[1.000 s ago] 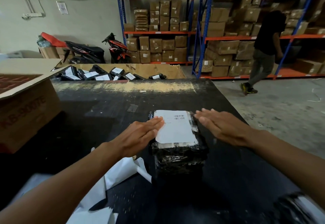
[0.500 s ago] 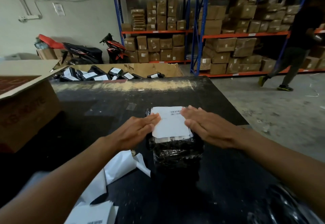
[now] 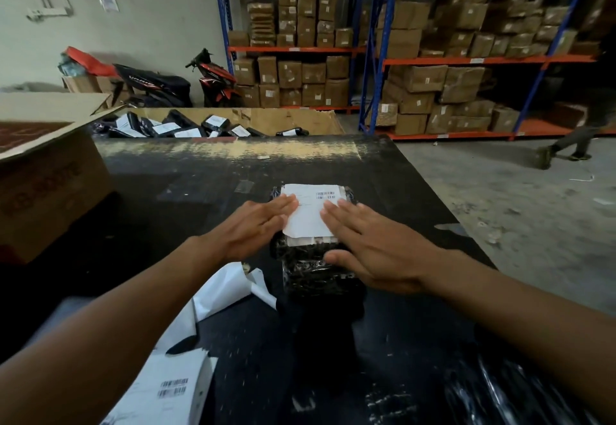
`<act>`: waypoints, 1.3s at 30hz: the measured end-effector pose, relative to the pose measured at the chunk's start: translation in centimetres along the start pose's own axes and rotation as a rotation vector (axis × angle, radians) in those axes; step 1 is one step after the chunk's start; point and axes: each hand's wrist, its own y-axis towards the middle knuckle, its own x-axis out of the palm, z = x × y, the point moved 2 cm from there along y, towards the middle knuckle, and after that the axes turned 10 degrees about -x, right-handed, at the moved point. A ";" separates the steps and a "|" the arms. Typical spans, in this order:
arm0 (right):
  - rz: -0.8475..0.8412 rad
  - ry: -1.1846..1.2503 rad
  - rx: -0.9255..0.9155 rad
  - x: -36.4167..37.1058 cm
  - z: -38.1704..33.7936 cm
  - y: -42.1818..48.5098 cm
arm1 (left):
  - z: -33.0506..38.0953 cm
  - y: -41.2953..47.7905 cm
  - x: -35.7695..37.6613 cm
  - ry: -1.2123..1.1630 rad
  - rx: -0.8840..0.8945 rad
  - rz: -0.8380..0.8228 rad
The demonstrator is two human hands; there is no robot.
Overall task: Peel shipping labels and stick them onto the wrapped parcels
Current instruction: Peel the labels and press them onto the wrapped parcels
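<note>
A black wrapped parcel (image 3: 313, 268) sits in the middle of the black table (image 3: 186, 198). A white shipping label (image 3: 308, 214) with barcodes lies on its top. My left hand (image 3: 256, 228) lies flat with straight fingers on the label's left edge. My right hand (image 3: 370, 248) lies flat over the label's right side, thumb against the parcel's front. A stack of labels (image 3: 166, 391) with barcodes sits at the near left, with peeled white backing paper (image 3: 226, 288) beside it.
An open cardboard box (image 3: 50, 171) stands at the left. A bin of labelled black parcels (image 3: 186, 126) sits beyond the table's far edge. More black wrapped parcels (image 3: 513, 391) lie near right. Shelving with cartons and a walking person (image 3: 573, 144) are behind.
My right hand has moved left from beside the parcel onto the label and slid over it. My left hand stays on the label's left edge. The person behind has walked right.
</note>
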 end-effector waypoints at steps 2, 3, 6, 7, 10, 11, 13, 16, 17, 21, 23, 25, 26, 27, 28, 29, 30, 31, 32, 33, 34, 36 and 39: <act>0.004 -0.051 -0.050 1.0 -0.8 1.4 | -0.1 -0.3 -0.2 0.017 -0.001 -0.003; -0.017 -0.089 -0.063 1.5 -0.7 1.0 | 0.0 -0.4 -0.3 0.025 0.000 -0.009; -0.025 -0.228 -0.125 1.9 0.7 -2.9 | 0.2 -0.4 -0.2 0.019 -0.003 -0.020; -0.006 -0.272 -0.126 1.2 0.8 -3.9 | 0.3 -0.3 -0.1 0.006 -0.008 -0.020; -0.104 -0.175 -0.085 -0.4 0.6 -2.9 | 0.3 -0.3 0.1 -0.002 -0.024 -0.006; -0.083 -0.123 -0.066 -0.7 0.2 -1.5 | 0.2 -0.3 0.1 0.004 -0.025 -0.006; -0.022 -0.095 -0.063 -0.3 -0.7 0.9 | 0.2 -0.5 0.1 0.016 -0.030 -0.009; -0.112 -0.174 -0.083 1.6 -0.3 -0.4 | 0.5 -0.5 -0.1 0.003 -0.040 -0.018; -0.168 -0.186 -0.108 1.7 0.1 -1.8 | 0.6 -0.4 -0.2 -0.012 -0.039 -0.021; -0.175 -0.015 -0.060 -0.5 1.1 -5.7 | 0.3 -0.5 0.1 -0.041 -0.048 -0.014; -0.014 0.103 0.030 -1.6 1.5 -4.2 | 0.3 -0.6 0.2 -0.050 -0.053 -0.020; 0.096 0.192 0.080 -1.7 1.5 -1.6 | 0.3 -0.6 0.2 -0.040 -0.052 -0.036; 0.100 0.222 0.092 -1.5 1.4 -0.5 | 0.4 -0.6 0.1 -0.031 -0.053 -0.045; 0.085 0.234 0.098 -1.0 1.2 0.6 | 0.5 -0.7 0.0 -0.022 -0.050 -0.050; 0.064 0.237 0.101 -0.4 1.0 1.3 | 0.5 -0.7 0.0 -0.013 -0.044 -0.051; 0.042 0.239 0.103 0.2 0.9 1.8 | 0.5 -0.7 0.0 -0.010 -0.037 -0.054; 0.023 0.238 0.102 0.8 0.8 2.0 | 0.4 -0.7 0.0 -0.013 -0.033 -0.059; 0.016 0.236 0.101 1.2 0.9 2.1 | 0.4 -0.7 0.0 -0.025 -0.030 -0.065; 0.013 0.234 0.102 1.5 0.9 2.1 | 0.4 -0.7 -0.1 -0.041 -0.032 -0.071; 0.014 0.228 0.103 1.7 1.1 2.1 | 0.5 -0.7 -0.1 -0.055 -0.036 -0.078; 0.011 0.218 0.104 1.8 1.2 2.1 | 0.7 -0.6 -0.3 -0.064 -0.042 -0.085; -0.001 0.214 0.106 1.9 1.4 2.1 | 1.3 -0.7 -0.9 -0.041 -0.036 -0.076; -0.001 0.212 0.102 2.0 1.5 2.2 | 2.9 -1.3 -1.5 0.105 0.131 0.038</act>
